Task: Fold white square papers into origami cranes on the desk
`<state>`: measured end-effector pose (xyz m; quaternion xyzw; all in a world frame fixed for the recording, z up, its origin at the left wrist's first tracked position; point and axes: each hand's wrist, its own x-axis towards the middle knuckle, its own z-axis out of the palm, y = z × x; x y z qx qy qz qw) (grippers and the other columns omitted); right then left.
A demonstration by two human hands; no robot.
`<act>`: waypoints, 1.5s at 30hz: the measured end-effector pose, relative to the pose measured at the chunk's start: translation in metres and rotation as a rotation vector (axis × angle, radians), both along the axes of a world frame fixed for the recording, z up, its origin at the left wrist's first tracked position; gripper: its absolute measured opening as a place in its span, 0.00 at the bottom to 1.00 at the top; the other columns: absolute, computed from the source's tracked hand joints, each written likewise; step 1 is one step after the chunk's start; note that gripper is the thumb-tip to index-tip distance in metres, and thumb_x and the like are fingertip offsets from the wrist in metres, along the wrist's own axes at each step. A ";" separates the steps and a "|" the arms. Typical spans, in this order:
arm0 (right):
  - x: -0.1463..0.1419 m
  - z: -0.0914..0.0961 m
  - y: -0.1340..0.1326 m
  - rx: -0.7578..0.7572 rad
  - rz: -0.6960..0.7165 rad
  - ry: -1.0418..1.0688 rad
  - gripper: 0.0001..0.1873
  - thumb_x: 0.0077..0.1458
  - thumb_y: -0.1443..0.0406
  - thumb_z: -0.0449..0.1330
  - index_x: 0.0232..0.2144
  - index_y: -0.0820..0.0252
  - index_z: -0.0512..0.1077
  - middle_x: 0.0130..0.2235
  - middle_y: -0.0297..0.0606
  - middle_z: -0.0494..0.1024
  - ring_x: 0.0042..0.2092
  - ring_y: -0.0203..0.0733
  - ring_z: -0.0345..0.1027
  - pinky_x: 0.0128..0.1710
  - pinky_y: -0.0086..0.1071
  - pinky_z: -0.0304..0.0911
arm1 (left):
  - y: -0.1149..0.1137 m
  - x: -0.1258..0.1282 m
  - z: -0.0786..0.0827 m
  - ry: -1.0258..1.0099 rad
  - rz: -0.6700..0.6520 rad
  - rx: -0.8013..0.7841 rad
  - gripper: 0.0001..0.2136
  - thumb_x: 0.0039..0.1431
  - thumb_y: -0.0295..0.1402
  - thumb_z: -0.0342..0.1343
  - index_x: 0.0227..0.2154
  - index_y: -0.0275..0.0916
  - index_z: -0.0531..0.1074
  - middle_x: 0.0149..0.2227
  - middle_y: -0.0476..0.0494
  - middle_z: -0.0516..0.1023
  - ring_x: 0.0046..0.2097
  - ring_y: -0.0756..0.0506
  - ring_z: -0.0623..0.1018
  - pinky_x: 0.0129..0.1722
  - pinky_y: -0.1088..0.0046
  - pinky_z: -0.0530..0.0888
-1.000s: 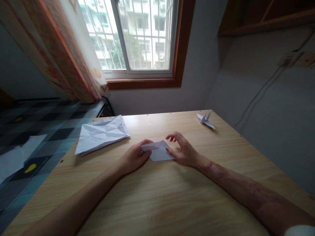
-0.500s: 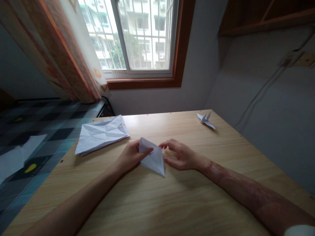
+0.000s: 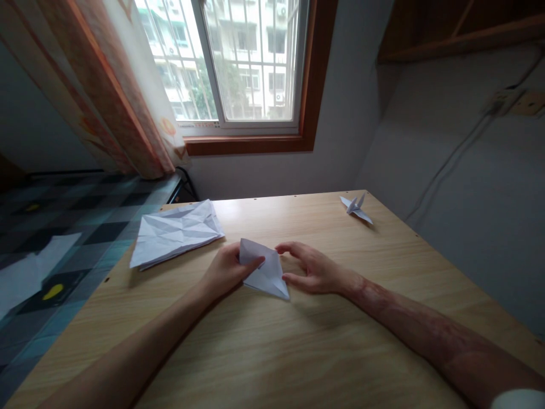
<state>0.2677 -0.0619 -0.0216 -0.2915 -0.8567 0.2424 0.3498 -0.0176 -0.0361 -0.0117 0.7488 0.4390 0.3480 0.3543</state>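
Note:
A small folded sheet of white paper is held just over the middle of the wooden table. My left hand grips its left side, thumb on top and the other fingers hidden beneath. On the other side, my right hand has its fingers and thumb spread apart at the paper's right edge. Its thumb tip meets the paper's edge near the lower right point; whether the index finger touches the upper corner I cannot tell.
Creased white sheets lie stacked at the table's back left. A folded paper crane sits near the back right corner of the wooden table. Left of the table is a checked bed with loose white paper.
The folded paper's lower point has swung slightly right and up, and its right edge has shifted. My right fingers have opened a little wider; my left hand has stayed nearly still.

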 end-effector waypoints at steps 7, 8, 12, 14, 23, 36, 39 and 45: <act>-0.001 0.006 -0.005 0.067 0.078 -0.080 0.36 0.65 0.62 0.69 0.71 0.56 0.65 0.64 0.51 0.79 0.62 0.55 0.77 0.64 0.49 0.72 | 0.001 0.000 -0.001 0.032 -0.019 0.079 0.13 0.65 0.44 0.67 0.38 0.37 0.86 0.38 0.40 0.88 0.38 0.41 0.85 0.39 0.68 0.81; -0.001 0.006 -0.005 0.073 0.091 -0.083 0.36 0.65 0.61 0.69 0.71 0.56 0.64 0.64 0.51 0.79 0.62 0.55 0.77 0.64 0.49 0.72 | 0.002 0.000 -0.001 0.050 -0.008 0.103 0.13 0.66 0.43 0.66 0.38 0.37 0.86 0.38 0.40 0.88 0.38 0.41 0.85 0.40 0.68 0.81; -0.001 0.006 -0.004 0.093 0.118 -0.090 0.39 0.65 0.61 0.69 0.74 0.56 0.61 0.66 0.51 0.77 0.65 0.56 0.75 0.66 0.49 0.71 | 0.002 0.000 0.000 0.041 0.023 0.114 0.15 0.68 0.45 0.64 0.37 0.38 0.86 0.37 0.41 0.88 0.37 0.42 0.85 0.38 0.70 0.80; -0.001 0.007 -0.004 0.095 0.125 -0.091 0.41 0.65 0.61 0.68 0.75 0.57 0.59 0.69 0.53 0.74 0.68 0.57 0.72 0.68 0.50 0.69 | 0.003 -0.001 -0.001 0.009 0.015 0.065 0.16 0.68 0.46 0.64 0.37 0.37 0.85 0.36 0.42 0.89 0.36 0.42 0.84 0.36 0.70 0.79; -0.001 0.011 -0.003 0.145 0.224 -0.189 0.41 0.68 0.60 0.65 0.78 0.54 0.58 0.76 0.49 0.67 0.74 0.54 0.65 0.74 0.50 0.61 | 0.006 -0.002 -0.001 0.038 -0.075 0.111 0.18 0.71 0.44 0.58 0.32 0.36 0.82 0.34 0.42 0.81 0.35 0.44 0.79 0.36 0.71 0.76; -0.002 0.011 -0.003 0.214 0.252 -0.293 0.34 0.70 0.54 0.65 0.73 0.56 0.68 0.71 0.49 0.75 0.73 0.55 0.67 0.73 0.52 0.62 | 0.000 0.001 0.002 -0.022 0.006 -0.004 0.19 0.68 0.51 0.64 0.40 0.38 0.80 0.34 0.45 0.83 0.33 0.44 0.79 0.31 0.71 0.74; -0.001 0.011 -0.002 0.218 0.269 -0.295 0.32 0.70 0.55 0.65 0.72 0.54 0.69 0.70 0.46 0.75 0.73 0.54 0.67 0.72 0.50 0.63 | 0.004 0.001 0.000 0.015 0.008 0.111 0.16 0.69 0.48 0.63 0.35 0.39 0.81 0.35 0.43 0.84 0.36 0.43 0.81 0.34 0.71 0.76; -0.003 0.010 -0.004 0.257 0.234 -0.258 0.23 0.70 0.57 0.64 0.64 0.54 0.76 0.65 0.45 0.81 0.64 0.53 0.76 0.66 0.49 0.69 | 0.006 -0.002 0.002 0.184 -0.001 0.176 0.15 0.67 0.46 0.65 0.32 0.41 0.84 0.33 0.45 0.86 0.34 0.44 0.80 0.40 0.68 0.75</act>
